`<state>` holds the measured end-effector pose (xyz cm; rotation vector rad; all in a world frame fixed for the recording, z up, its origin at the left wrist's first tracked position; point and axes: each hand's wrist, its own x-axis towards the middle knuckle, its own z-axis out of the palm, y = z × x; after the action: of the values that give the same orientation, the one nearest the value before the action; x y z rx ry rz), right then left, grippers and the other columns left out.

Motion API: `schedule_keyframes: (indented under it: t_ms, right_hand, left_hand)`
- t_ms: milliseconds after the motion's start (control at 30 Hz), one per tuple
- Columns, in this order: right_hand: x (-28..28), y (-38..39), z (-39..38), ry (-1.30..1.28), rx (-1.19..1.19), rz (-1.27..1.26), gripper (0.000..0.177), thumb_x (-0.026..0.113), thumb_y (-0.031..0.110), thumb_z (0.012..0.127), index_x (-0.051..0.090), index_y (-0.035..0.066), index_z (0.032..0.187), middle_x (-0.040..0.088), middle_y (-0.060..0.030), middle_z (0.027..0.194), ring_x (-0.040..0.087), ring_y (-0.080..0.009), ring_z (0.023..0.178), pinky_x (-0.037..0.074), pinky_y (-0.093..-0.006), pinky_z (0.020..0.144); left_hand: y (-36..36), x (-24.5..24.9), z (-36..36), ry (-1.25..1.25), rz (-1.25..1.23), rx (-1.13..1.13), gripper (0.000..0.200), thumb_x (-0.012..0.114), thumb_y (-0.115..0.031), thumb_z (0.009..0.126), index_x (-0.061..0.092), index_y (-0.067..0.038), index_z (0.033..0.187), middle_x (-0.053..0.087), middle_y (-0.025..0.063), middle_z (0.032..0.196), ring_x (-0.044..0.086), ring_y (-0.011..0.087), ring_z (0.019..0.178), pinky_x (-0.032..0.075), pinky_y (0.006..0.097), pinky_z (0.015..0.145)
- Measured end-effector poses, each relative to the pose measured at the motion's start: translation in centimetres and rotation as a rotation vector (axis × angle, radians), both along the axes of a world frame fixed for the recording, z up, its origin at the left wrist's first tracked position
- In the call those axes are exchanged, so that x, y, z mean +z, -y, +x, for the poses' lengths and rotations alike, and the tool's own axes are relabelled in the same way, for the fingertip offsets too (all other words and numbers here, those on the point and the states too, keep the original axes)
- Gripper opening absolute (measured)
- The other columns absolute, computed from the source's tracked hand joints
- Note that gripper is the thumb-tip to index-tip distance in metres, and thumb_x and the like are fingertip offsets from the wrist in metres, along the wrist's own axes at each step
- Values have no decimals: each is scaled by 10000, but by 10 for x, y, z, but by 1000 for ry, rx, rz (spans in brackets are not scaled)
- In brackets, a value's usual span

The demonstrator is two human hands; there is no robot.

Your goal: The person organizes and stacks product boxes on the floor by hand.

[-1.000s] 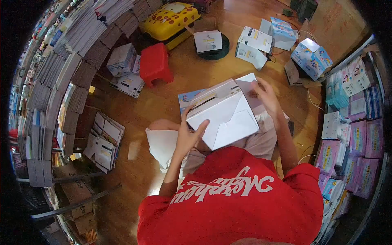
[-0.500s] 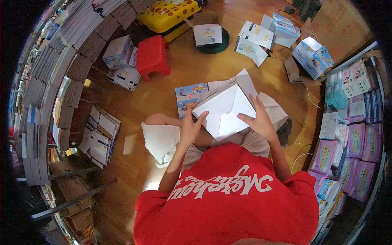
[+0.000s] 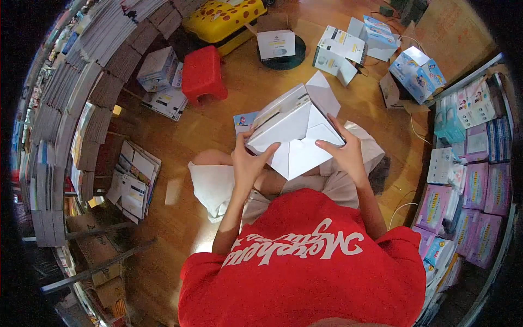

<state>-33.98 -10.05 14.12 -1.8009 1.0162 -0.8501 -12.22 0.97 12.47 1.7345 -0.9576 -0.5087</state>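
One white box (image 3: 305, 136) between both hands, left hand (image 3: 250, 158) and right hand (image 3: 344, 151) gripping edges

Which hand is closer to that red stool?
The left hand, below and right of the red stool in the picture; the right hand is farther right, across the white box.

Stool (image 3: 202, 72) left of box (image 3: 294, 141)

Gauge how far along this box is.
Looks done: the near flaps are folded over one another. In hand: the box, between left hand and right hand. Left, it seems: the far flap, which stands open.
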Motion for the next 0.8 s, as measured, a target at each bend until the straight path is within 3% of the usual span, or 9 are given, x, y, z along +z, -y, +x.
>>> schedule_keyframes:
  t_ms: [133,367,500,600,700,800]
  right_hand:
    - [-2,2,3,23,-17,-25,650,760,190,690,494,10,1255,598,-187,1141,583,-188,1038,432,-288,883]
    - [3,9,-1,-23,-114,-166,445,702,76,739,577,0,1160,594,-196,1141,532,-211,1128,397,-293,929]
    - [18,15,-2,22,-106,-194,404,684,24,743,600,19,1138,568,-188,1189,522,-232,1143,385,-298,945]
    - [16,24,-5,10,-135,-272,444,686,-3,718,605,58,1150,559,-165,1211,538,-252,1119,407,-304,933]
    - [20,26,-10,-42,-142,-323,473,692,1,694,607,73,1154,563,-155,1208,531,-268,1126,404,-311,945]
    - [35,22,-15,-71,-52,-302,524,709,31,670,594,95,1178,507,-149,1274,471,-286,1191,369,-326,985]
  left_hand:
    - [3,6,2,21,-9,43,558,840,-232,625,516,39,991,620,182,936,595,204,844,488,315,744]
    - [6,3,37,53,-175,178,466,814,-176,657,532,29,966,621,152,931,584,192,863,467,298,771]
    - [10,13,34,126,-185,69,401,771,-131,713,535,10,1006,612,129,933,577,166,880,498,307,760]
    - [9,30,20,-277,-349,-25,439,749,-99,720,516,14,1074,596,162,1009,593,232,917,513,318,744]
    - [1,34,18,-531,-316,39,503,731,-197,760,497,27,1144,586,160,1014,600,234,898,545,331,707]
    - [-4,29,38,-850,18,-4,537,692,-303,797,498,55,1147,583,156,1018,608,229,874,557,342,672]
